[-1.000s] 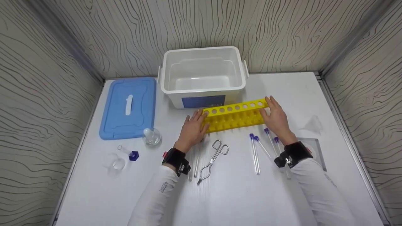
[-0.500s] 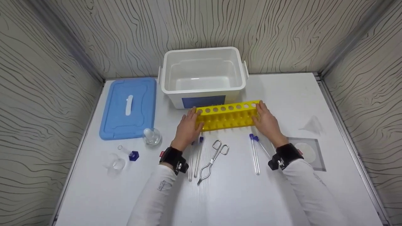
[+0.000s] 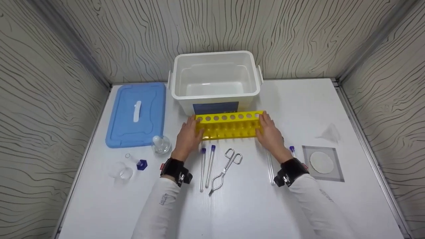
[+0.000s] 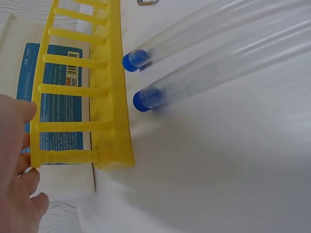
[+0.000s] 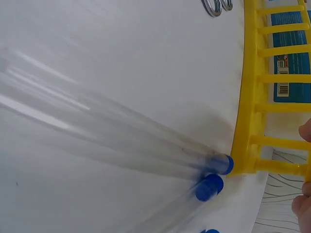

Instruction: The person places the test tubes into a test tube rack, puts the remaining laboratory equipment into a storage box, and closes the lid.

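Note:
A yellow test tube rack (image 3: pixel 230 131) stands in front of the white bin, its long side facing me. My left hand (image 3: pixel 187 137) grips its left end, thumb at the front and fingers over the top edge. At the opposite end, my right hand (image 3: pixel 273 137) holds it the same way. Two capped test tubes (image 3: pixel 203 171) lie near my left wrist. More test tubes (image 3: pixel 271 169) are partly hidden under my right hand and wrist. In the left wrist view, blue caps (image 4: pixel 144 99) lie beside the rack's base (image 4: pixel 116 145); others (image 5: pixel 221 165) appear in the right wrist view.
Metal tongs (image 3: pixel 223 171) lie mid-table. Behind the rack is an open white bin (image 3: pixel 182 103), with its blue lid (image 3: pixel 126 114) at left. Clear glassware (image 3: pixel 161 146) and a purple-based cylinder (image 3: pixel 141 165) stand left. At right are a funnel (image 3: pixel 329 133) and round white paper (image 3: pixel 322 162).
Both hands have moved the rack left along the front of the bin. The left tubes' caps have come into view, while my right hand now covers the caps of the right tubes.

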`<state>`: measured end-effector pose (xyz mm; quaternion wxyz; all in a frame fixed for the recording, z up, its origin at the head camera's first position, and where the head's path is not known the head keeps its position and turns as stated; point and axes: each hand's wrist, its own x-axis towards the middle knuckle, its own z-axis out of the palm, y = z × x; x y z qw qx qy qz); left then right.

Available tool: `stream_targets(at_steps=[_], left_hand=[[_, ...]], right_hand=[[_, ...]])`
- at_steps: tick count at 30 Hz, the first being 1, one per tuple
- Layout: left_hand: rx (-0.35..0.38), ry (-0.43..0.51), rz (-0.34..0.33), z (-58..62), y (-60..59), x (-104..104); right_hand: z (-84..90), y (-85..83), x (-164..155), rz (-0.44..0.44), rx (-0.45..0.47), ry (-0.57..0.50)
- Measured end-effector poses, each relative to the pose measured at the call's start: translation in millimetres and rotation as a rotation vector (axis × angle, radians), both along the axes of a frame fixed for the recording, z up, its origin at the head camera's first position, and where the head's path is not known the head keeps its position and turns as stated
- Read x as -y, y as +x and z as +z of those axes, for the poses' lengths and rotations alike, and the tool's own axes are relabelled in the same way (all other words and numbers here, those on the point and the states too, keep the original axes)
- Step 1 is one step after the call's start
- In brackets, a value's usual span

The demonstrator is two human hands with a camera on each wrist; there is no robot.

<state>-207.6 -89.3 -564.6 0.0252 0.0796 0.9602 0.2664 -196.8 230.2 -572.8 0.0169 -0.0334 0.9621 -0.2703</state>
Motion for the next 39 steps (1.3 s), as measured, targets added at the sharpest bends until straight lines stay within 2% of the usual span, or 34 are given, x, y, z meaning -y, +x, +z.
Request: stream_targets(at_steps=[6, 11, 13, 15, 18, 21, 24, 26, 34, 39], left_hand=[[-0.067, 0.032, -0.002, -2.8, 6.6, 12], [-0.046, 0.082, 0.007, -1.5, 11.2, 16], [-0.027, 0.137, 0.043, -0.4, 11.0, 16], [-0.005, 0.207, 0.107, 1.0, 9.4, 15], [0.029, 0.314, 0.228, 2.3, 4.8, 13], [0.074, 0.365, 0.307, 1.8, 0.9, 10], [0.103, 0.363, 0.321, -0.8, -0.6, 9], [0.094, 0.355, 0.314, -2.5, -0.3, 8], [-0.008, 0.28, 0.305, -7.2, 1.4, 8], [-0.047, 0.257, 0.298, -7.4, 4.0, 8]], right_hand=[[-1.4, 8.6, 10, 0.008, -0.035, -0.027], [1.8, 13.4, 3, -0.017, -0.02, -0.191], [4.3, 11.6, -1, -0.045, -0.004, -0.276], [6.6, 7.3, -4, -0.081, 0.02, -0.363], [8.6, -2.8, -8, -0.157, 0.116, -0.477], [8.5, -12.8, -9, -0.25, 0.217, -0.549], [5.9, -18.4, -8, -0.314, 0.262, -0.555], [3.5, -19.1, -6, -0.336, 0.259, -0.548], [-2.2, -14.2, 1, -0.369, 0.2, -0.556], [-2.7, -10.2, 3, -0.376, 0.208, -0.579]])
